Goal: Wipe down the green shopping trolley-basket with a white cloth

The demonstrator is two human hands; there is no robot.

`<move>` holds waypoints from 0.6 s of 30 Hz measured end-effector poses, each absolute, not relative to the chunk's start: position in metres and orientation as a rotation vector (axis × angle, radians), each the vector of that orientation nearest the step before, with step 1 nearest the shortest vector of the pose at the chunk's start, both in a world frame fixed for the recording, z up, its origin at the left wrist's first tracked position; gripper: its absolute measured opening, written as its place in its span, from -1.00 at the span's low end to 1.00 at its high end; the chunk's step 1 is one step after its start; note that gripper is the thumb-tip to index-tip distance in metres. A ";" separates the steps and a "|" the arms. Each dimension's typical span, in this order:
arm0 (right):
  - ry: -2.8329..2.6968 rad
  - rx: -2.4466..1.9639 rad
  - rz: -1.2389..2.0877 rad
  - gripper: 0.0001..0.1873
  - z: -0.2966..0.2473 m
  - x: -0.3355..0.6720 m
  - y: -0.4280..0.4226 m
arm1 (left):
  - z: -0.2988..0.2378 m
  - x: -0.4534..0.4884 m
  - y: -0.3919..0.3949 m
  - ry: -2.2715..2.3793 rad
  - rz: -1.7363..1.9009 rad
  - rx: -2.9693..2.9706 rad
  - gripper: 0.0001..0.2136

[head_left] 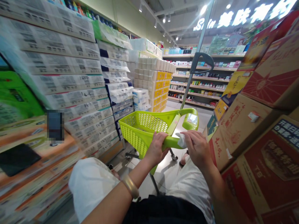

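Observation:
A lime-green plastic shopping basket (142, 126) on wheels stands tilted in front of me in a shop aisle. My left hand (156, 148) is closed round the basket's near rim; a gold bangle is on that wrist. My right hand (197, 147) presses a white wipe (181, 140) against the rim just right of the left hand, fingers closed on it. The basket's grey pull handle (202, 59) rises on a metal pole behind it.
Stacked tissue packs (77, 93) wall the left side. Yellow and white paper-roll packs (156, 84) stand further back. Red and brown cartons (261, 130) pile up close on the right. Shelves of goods (201, 84) line the far end. Grey floor runs between.

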State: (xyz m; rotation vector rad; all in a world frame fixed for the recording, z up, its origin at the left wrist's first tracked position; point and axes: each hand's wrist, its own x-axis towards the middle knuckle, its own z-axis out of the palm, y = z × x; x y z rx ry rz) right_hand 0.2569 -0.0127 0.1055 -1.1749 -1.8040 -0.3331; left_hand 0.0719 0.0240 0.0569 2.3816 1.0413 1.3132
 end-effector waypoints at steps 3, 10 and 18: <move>-1.806 -1.224 -0.427 -0.74 0.103 0.241 -0.018 | 0.056 0.074 0.024 1.045 1.329 2.372 -0.65; -1.964 -1.126 -0.469 -0.73 0.100 0.220 -0.027 | 0.057 0.071 0.025 1.067 1.303 2.379 -0.69; -1.650 -1.016 -0.146 -0.74 0.091 0.253 -0.018 | 0.059 0.070 0.024 1.065 1.329 2.387 -0.66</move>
